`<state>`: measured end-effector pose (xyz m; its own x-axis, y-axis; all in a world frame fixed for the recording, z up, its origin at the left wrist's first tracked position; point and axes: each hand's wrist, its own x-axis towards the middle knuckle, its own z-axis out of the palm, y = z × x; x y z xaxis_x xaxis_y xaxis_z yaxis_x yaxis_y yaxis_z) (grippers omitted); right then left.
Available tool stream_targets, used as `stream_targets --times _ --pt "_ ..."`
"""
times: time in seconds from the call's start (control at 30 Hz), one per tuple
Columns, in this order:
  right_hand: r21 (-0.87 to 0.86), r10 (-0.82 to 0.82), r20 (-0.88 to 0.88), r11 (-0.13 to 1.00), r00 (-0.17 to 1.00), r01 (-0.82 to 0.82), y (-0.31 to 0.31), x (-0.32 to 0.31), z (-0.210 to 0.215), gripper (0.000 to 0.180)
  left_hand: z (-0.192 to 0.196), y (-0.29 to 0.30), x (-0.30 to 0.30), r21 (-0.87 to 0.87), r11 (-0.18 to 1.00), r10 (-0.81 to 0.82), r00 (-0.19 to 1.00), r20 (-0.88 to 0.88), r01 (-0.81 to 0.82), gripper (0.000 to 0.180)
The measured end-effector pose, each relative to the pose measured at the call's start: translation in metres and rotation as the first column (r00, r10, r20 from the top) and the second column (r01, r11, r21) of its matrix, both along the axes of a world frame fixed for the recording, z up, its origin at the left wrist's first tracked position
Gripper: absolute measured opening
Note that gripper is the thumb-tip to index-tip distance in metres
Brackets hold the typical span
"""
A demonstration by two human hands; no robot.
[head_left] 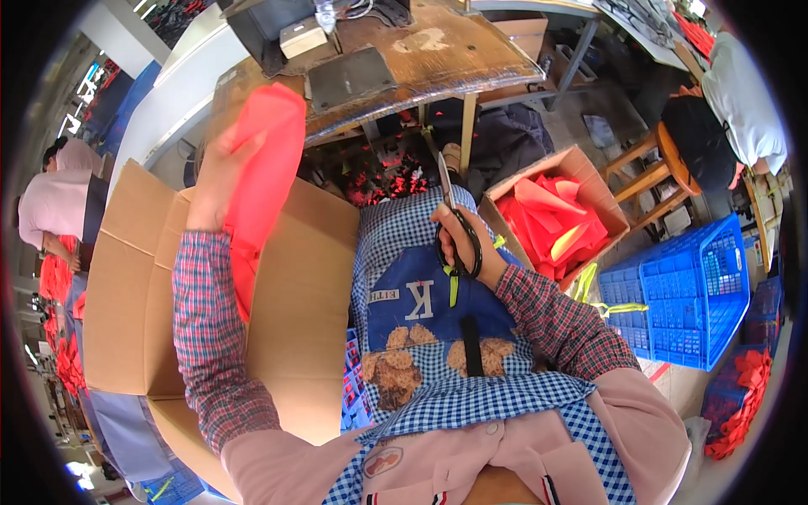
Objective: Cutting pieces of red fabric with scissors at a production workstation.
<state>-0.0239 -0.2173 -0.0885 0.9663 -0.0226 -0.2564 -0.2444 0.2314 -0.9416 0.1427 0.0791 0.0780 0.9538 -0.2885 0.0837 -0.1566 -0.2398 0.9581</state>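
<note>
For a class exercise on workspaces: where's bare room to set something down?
The tabletop is bare between the dark pad and the tabletop's right edge. Crowded: behind the pad, around the pale block, and the carton of red pieces.

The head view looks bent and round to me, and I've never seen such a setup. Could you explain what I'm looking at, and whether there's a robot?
There is no robot here: these are a person's own bare hands. The picture comes from a wide camera worn on the head, looking down; its lens bends straight edges near the rim.

The left hand holds up a piece of red cloth over an open cardboard box. The right hand holds scissors with black handles, blades pointing away from the body, above a checked apron.

To the right, a smaller box holds more red pieces, beside a blue crate. Ahead stands a worn wooden table.
</note>
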Motion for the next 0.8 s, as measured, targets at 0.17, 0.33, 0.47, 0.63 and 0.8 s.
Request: stream_targets --times 0.17,0.33,0.47,0.63,0.8 --pt "-0.073 0.080 0.017 0.994 0.997 -0.079 0.005 -0.006 0.004 0.037 0.021 -0.012 0.034 -0.046 0.996 -0.074 0.994 0.085 0.078 0.037" --pt "-0.033 0.054 0.004 0.998 0.999 -0.054 0.005 -0.008 0.002 0.030 0.031 -0.020 0.077 -0.086 0.989 -0.117 0.991 0.058 0.122 0.042" --pt "-0.025 0.057 0.010 0.998 0.998 -0.056 0.005 -0.010 0.003 0.028 0.034 -0.023 0.101 -0.048 0.981 -0.184 0.980 0.081 0.188 0.042" --pt "-0.021 0.061 0.034 0.998 0.998 -0.060 0.005 -0.009 0.001 0.028 0.033 -0.035 0.110 -0.050 0.980 -0.190 0.979 0.071 0.194 0.040" --pt "-0.015 0.065 0.035 0.998 0.997 -0.065 0.004 -0.009 -0.001 0.028 0.030 -0.033 0.119 -0.046 0.972 -0.225 0.971 0.081 0.229 0.040"
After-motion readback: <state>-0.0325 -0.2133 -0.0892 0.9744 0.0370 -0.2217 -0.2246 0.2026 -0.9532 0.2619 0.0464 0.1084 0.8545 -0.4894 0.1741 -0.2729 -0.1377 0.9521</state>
